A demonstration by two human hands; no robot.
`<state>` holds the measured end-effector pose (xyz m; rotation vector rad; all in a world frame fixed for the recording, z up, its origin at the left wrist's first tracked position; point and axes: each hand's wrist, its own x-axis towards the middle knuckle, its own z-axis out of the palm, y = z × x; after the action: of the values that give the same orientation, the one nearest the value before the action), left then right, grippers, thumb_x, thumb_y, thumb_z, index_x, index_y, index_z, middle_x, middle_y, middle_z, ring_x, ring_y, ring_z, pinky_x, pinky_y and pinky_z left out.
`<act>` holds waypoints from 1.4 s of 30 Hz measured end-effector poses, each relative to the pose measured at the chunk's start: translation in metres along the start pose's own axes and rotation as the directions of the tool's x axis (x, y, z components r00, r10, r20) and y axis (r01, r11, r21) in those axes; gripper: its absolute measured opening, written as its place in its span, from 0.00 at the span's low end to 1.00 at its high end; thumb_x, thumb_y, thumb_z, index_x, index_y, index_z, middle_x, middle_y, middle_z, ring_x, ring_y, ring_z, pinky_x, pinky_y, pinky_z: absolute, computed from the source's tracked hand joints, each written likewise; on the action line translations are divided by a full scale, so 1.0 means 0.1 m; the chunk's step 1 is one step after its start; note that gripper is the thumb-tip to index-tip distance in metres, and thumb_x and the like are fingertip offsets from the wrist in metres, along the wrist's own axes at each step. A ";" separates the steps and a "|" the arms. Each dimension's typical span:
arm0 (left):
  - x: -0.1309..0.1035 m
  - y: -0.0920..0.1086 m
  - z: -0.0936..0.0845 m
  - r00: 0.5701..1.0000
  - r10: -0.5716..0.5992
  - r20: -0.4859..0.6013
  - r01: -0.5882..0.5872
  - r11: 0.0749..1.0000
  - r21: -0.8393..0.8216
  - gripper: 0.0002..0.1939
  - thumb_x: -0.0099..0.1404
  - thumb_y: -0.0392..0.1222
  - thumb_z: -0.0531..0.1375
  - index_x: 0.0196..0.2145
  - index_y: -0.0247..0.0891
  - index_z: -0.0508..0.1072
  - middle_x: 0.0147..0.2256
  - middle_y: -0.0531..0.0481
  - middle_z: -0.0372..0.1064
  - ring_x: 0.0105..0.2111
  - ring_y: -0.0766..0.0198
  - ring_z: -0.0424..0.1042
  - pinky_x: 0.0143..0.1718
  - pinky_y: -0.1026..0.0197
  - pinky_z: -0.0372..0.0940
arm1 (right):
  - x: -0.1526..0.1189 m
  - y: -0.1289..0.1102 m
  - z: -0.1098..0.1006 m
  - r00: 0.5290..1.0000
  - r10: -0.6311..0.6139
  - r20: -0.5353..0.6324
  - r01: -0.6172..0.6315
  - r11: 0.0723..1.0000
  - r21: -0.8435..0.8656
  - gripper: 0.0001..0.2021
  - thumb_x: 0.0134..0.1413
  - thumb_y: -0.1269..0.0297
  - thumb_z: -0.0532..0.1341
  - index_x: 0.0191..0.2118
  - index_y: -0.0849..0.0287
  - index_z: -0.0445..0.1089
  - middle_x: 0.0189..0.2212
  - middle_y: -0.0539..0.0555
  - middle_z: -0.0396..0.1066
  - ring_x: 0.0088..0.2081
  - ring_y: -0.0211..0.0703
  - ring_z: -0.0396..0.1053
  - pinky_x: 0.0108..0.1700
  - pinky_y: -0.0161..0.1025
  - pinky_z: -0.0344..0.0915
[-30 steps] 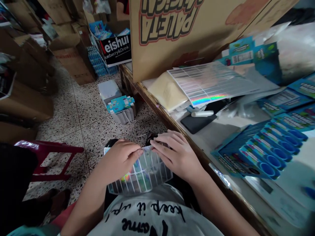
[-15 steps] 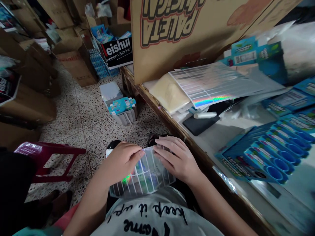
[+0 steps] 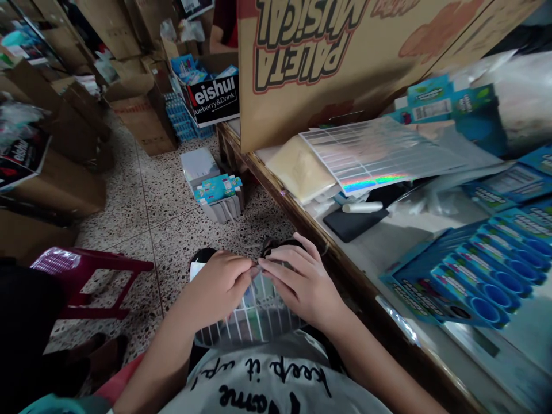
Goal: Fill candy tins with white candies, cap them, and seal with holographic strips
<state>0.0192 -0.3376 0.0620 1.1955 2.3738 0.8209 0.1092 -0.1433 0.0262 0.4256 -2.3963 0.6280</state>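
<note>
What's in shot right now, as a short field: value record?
view: head camera, looking down past the lap
left hand: thumb and fingers pinching the upper edge of a gridded shiny sheet
right hand: fingers spread, fingertips at the same edge; grip unclear
sheet position: over the lap
table: to the right; more gridded sheets, white stick on a dark flat object, blue box with round blue openings
floor: red stool, small stacks with blue printed cardboard on top
</note>
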 end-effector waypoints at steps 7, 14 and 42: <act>-0.01 0.04 -0.01 1.000 -0.002 -0.009 0.002 1.000 -0.012 0.18 0.74 0.40 0.47 0.24 0.40 0.55 0.23 0.55 0.59 0.27 0.63 0.60 0.38 0.55 0.57 | 0.00 -0.02 0.01 0.997 -0.027 -0.075 0.029 0.999 0.027 0.11 0.64 0.73 0.61 0.45 0.52 0.78 0.41 0.50 0.78 0.46 0.41 0.76 0.67 0.52 0.59; -0.04 0.01 -0.02 0.998 -0.040 -0.039 0.041 0.999 0.011 0.18 0.74 0.41 0.48 0.24 0.41 0.60 0.24 0.53 0.63 0.30 0.62 0.64 0.39 0.55 0.59 | -0.03 -0.08 0.01 0.998 -0.022 -0.063 0.024 0.999 0.026 0.04 0.64 0.70 0.64 0.39 0.55 0.77 0.46 0.53 0.79 0.56 0.45 0.74 0.71 0.52 0.52; 2.76 1.44 -0.48 0.872 0.391 -0.296 -0.211 0.845 0.492 0.24 0.73 0.50 0.51 0.57 0.34 0.75 0.46 0.42 0.78 0.51 0.45 0.75 0.58 0.45 0.64 | -1.09 0.01 -2.01 0.026 0.764 -0.645 -0.628 0.514 0.584 0.12 0.48 0.52 0.75 0.30 0.55 0.80 0.30 0.55 0.81 0.32 0.46 0.77 0.35 0.41 0.75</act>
<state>-0.0793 -0.0605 0.1759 1.7822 2.8439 0.6673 0.2888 -0.0197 0.0965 -1.0091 -1.3161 1.0962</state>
